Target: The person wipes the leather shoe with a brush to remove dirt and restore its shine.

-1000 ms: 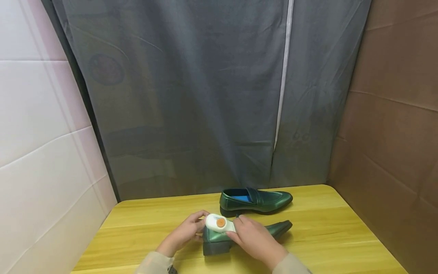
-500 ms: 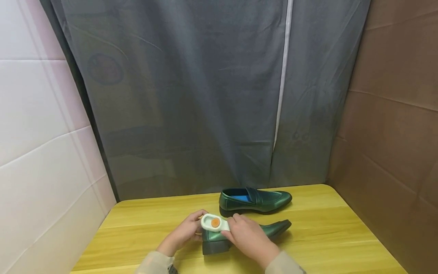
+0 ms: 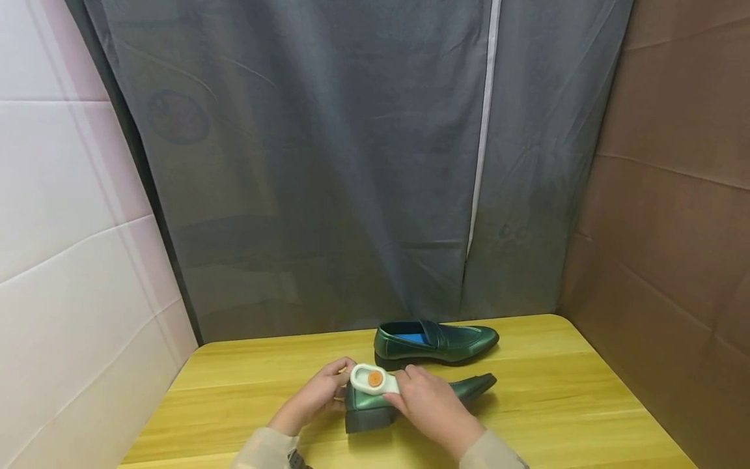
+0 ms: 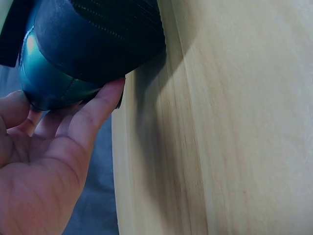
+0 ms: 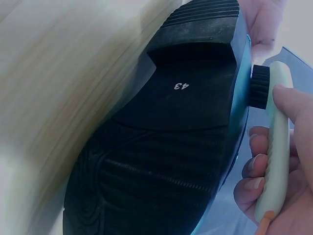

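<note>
A green loafer is tipped on its side, its black sole marked 43 facing the right wrist camera. My left hand grips it by the heel end, fingers and thumb around the back, as the left wrist view shows. In my right hand is a pale green shoe brush with an orange disc on its back. Its black bristles touch the loafer's upper near the heel. The loafer's middle is hidden behind my right hand.
The matching green loafer, with a blue insole, stands upright behind, toe to the right. Both are at a yellow wood-grain table. A grey curtain hangs behind it, with a white panel left and a brown one right.
The brush in my right hand has slid left along the heel, then back a little to the right. My left hand keeps its grip, and the loafer stays nearly in place.
</note>
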Demonstrator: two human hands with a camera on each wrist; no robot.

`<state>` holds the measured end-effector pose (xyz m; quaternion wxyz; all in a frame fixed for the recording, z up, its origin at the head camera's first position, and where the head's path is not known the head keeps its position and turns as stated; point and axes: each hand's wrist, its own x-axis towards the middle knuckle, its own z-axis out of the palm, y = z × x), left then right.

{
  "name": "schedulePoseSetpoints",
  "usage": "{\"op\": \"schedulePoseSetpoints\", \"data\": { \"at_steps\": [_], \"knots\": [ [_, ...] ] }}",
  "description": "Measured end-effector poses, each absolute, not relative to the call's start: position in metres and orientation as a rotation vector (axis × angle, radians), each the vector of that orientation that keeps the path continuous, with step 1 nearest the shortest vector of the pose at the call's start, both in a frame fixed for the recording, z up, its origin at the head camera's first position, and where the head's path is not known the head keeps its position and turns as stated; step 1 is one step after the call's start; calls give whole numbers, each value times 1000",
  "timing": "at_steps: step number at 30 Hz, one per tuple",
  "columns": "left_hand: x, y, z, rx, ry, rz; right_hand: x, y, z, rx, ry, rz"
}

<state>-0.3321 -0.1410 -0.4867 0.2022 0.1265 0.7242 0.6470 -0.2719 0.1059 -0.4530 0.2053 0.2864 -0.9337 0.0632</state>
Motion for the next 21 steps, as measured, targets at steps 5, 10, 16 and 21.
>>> {"op": "schedulePoseSetpoints", "data": {
  "at_steps": [5,10,16,21],
  "knots": [
    [-333,-141,-485,348,2040,1778,-271,115,-454,777,-2611,195],
    [-334,-141,-485,352,2050,1769,-269,126,-455,752,-2599,192],
    [-335,-142,-487,349,2070,1759,-264,142,-455,712,-2630,249],
    [-335,-141,-488,333,2095,1748,-261,154,-455,698,-2638,294]
  ]
}}
